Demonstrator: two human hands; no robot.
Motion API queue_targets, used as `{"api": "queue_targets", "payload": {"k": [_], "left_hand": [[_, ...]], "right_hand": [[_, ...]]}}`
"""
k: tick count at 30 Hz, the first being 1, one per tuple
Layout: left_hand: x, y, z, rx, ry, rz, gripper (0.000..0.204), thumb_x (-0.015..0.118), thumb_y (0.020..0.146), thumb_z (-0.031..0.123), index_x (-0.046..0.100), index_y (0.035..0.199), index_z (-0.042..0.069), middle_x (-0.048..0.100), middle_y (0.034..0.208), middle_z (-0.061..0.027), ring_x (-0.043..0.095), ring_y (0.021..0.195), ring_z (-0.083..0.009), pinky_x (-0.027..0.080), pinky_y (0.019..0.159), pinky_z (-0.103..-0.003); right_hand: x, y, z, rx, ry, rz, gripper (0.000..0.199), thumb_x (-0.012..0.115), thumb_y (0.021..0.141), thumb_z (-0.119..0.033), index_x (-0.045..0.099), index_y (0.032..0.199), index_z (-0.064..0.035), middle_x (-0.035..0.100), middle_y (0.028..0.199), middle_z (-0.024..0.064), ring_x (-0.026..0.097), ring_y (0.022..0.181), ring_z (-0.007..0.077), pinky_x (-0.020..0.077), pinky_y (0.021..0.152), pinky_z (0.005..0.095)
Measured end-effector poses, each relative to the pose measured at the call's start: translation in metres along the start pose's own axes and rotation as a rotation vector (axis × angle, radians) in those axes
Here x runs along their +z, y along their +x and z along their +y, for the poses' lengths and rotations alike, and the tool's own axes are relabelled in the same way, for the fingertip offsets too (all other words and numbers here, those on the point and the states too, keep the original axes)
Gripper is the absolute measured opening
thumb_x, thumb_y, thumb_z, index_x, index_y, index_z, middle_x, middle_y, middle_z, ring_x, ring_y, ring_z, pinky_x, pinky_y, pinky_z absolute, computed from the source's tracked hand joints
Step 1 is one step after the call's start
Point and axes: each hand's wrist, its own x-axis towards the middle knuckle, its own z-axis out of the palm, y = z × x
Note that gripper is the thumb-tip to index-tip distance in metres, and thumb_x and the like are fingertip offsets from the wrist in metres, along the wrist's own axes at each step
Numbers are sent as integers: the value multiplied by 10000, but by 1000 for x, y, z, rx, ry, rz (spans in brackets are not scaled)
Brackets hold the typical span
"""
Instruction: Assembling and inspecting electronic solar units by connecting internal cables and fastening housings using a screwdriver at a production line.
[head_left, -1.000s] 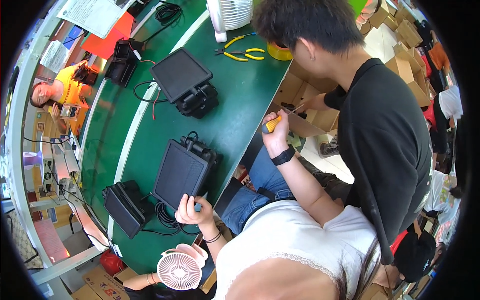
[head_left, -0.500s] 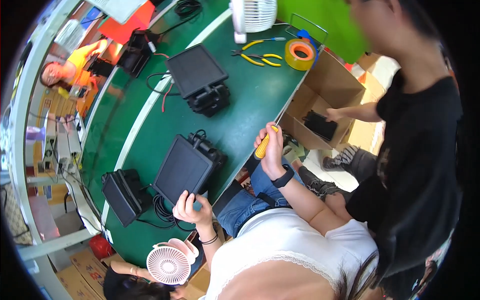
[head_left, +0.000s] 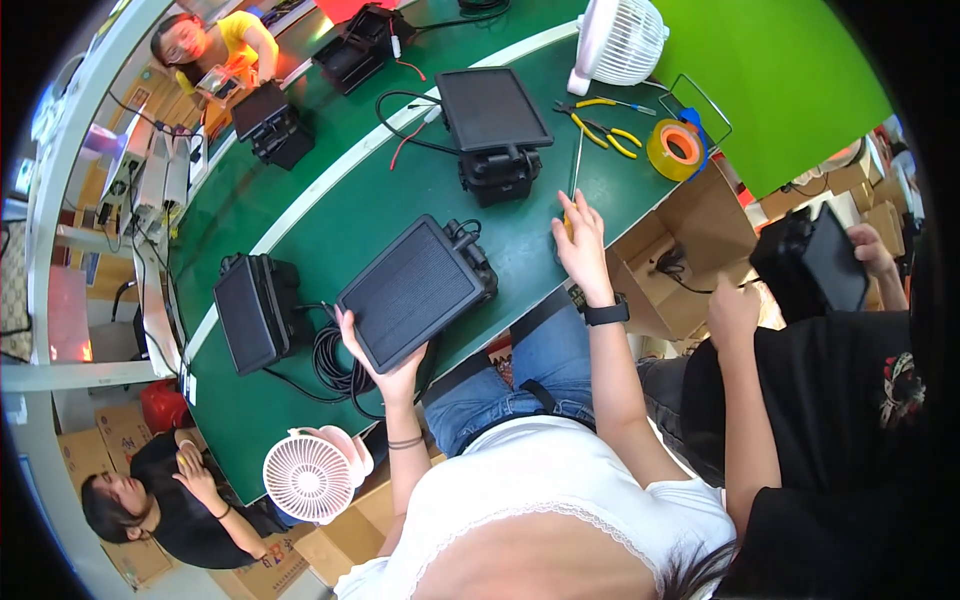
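1. At far left on the green counter [head_left: 360, 225], a black box-shaped device with a ribbed face [head_left: 250, 325] leans at an angle; beneath it, off the counter's edge, is a round pink plastic fan [head_left: 310, 475].
2. Next comes a coiled black cable [head_left: 340, 368], lying between that device and the left hand.
3. The left hand [head_left: 385, 365] holds the lower corner of a black rectangular panel unit [head_left: 415, 290], tilted at the counter's near side. Its thumb presses the left edge; the other fingers curl beneath, partly hidden.
4. Farther back and to the right sits a second black panel unit [head_left: 495, 115] with a looping cable.
5. The right hand [head_left: 582, 238], black band on its wrist, is over the counter's near edge, thumb and fingers loosely closed around a yellow-handled screwdriver [head_left: 577, 165], shaft pointing away.
6. Beyond its tip lie yellow-handled pliers [head_left: 622, 142], then a yellow tape roll [head_left: 677, 150].
7. At far right, a co-worker's hands hold another black device [head_left: 815, 262] beside an open cardboard box [head_left: 735, 215].
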Motion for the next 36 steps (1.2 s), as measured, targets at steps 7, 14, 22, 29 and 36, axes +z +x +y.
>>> {"api": "queue_targets", "payload": {"k": [7,14,22,29,36], "left_hand": [[16,0,7,38,-92,-42,923,921,576,110,329,1282,168,378,1282,-105,430,1208,-250,344,1050,-405],[46,15,64,172,-342,-119,854,920,640,126,298,1220,201,357,1313,-125,414,1274,-271,383,1050,-411],[55,6,76,243,-314,-165,824,870,679,26,299,1244,207,374,1351,-106,436,1246,-240,370,1059,-379],[41,0,65,199,-341,-164,891,894,641,55,297,1284,211,379,1377,-125,443,1235,-253,352,1047,-403],[40,-4,63,200,-272,-147,917,894,623,46,295,1296,217,373,1395,-135,443,1246,-266,343,1061,-408]], "right_hand": [[-48,-18,-60,-84,380,210,292,539,989,-135,644,1260,-101,579,1313,142,599,1112,298,476,959,388],[-105,-25,-120,-490,120,144,341,538,939,7,666,1234,-107,599,879,103,608,727,223,494,650,315],[-119,-43,-122,-359,251,258,366,546,896,59,700,1173,-124,608,855,105,607,698,230,491,624,315],[-99,-45,-116,-357,328,233,318,548,934,6,682,1189,-129,633,903,110,605,673,238,493,619,301],[-101,-46,-113,-354,349,190,321,537,933,13,685,1181,-127,640,930,103,622,738,217,504,673,305]]}}
